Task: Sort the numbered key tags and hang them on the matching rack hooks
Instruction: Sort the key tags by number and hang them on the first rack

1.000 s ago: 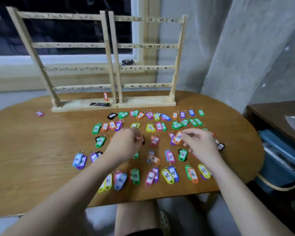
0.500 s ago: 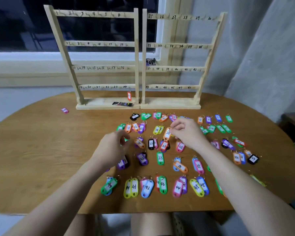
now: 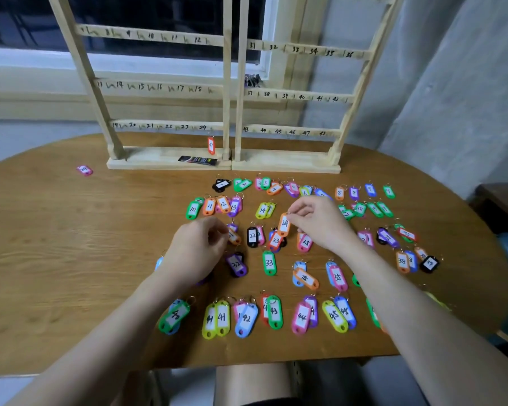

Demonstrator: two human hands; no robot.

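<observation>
While the left hand [image 3: 198, 250] is pinching an orange tag [image 3: 234, 237] against the surface [image 3: 71, 244], the right hand [image 3: 320, 222] is pinching tag 24 [image 3: 284, 224] by its ring, dangling below the fingertips.

Looks like a plain room in a home. An oval wooden worktop [image 3: 56, 244] sits against a dark window [image 3: 159, 13] at twelve o'clock. Bare grey walls [image 3: 467, 83] stand at two o'clock.
</observation>
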